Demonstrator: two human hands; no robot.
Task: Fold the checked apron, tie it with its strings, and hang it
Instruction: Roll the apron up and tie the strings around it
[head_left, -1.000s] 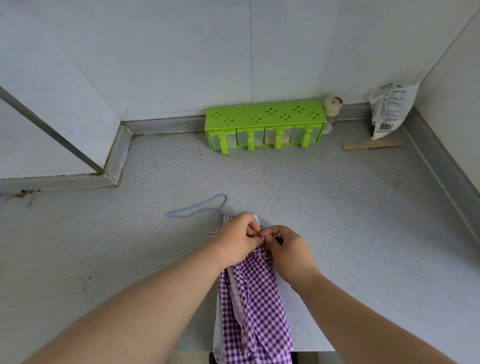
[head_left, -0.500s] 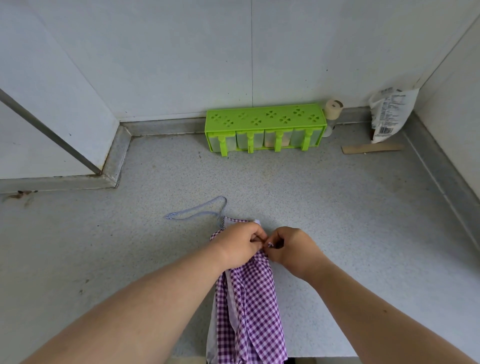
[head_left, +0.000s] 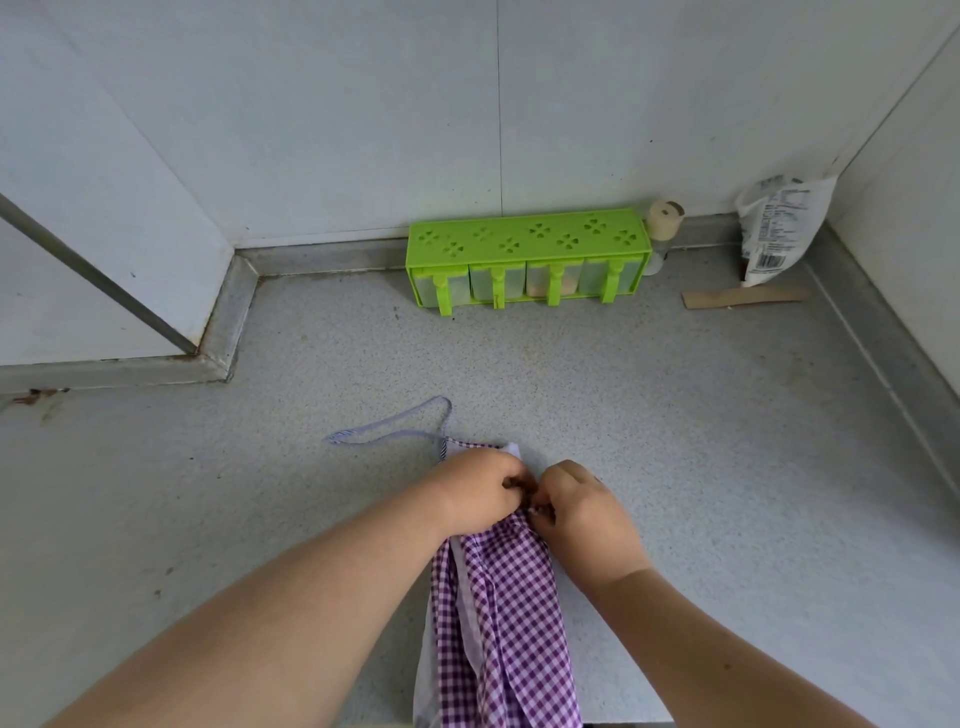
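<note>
Fingers (head_left: 511, 480) of both hands curling inward and meeting tip to tip over the upper part of the checked apron (head_left: 501, 613), pinching something small and dark there; whether string or cloth, cannot tell.

Spreading across the whole lower view: grey speckled worktop (head_left: 675, 441), walled in by pale panels (head_left: 363, 114) at the back and sides.

Lying folded into a long narrow bundle at the near middle of the worktop: the apron, purple and white check, running from under the hands down past the near edge, a plain white layer showing along its left side.

Reaching in from the bottom corners: two bare forearms. Left hand (head_left: 478, 491) resting knuckles-up on the top of the bundle; right hand (head_left: 584, 512) just beside it, touching at the fingertips.

Standing against the back wall, well apart from the apron: bright green spice rack (head_left: 527, 244) with clover cut-outs on top and four clear compartments with green handles in front.

Leaning in the far right corner: white printed packet (head_left: 779, 228).

Lying flat in front of that packet: strip of brown cardboard (head_left: 745, 297).

Trailing left from the apron's top corner in a flat loop: pale strap (head_left: 389, 428).

Peeking out at the rack's right end: small jar with a beige cap (head_left: 664, 221).
</note>
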